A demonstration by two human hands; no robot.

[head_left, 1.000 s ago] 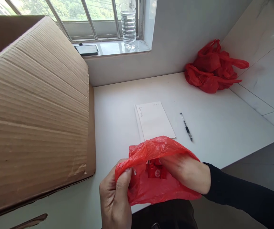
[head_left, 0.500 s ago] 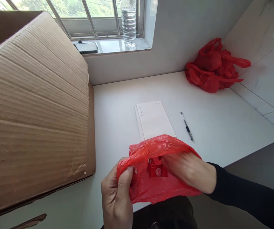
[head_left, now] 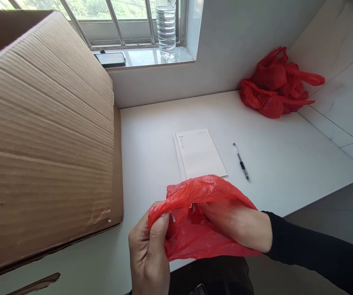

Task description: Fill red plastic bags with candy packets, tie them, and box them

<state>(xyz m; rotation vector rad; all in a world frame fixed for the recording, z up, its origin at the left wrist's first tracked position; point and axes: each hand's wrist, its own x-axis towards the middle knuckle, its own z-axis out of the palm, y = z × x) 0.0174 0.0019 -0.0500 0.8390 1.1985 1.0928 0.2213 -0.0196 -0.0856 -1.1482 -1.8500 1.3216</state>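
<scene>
My left hand pinches the left rim of a red plastic bag, thumb on the inside, holding its mouth apart. Inside the bag is my right hand, in past the wrist; its fingers are hidden by the bag's upper edge and shadow. Small red packets lie deep in the bag by those fingers, only partly visible. Just behind the bag, a notebook with a few lines of writing lies on the white table. To its right rests a black-gripped pen.
A large cardboard box stands at the left. More red plastic bags lie crumpled in the far right corner. On the windowsill are a water bottle and a phone.
My right hand has gone deeper into the bag and left. The packet with a round white print, plain before, is now mostly covered. My left hand keeps its hold.
</scene>
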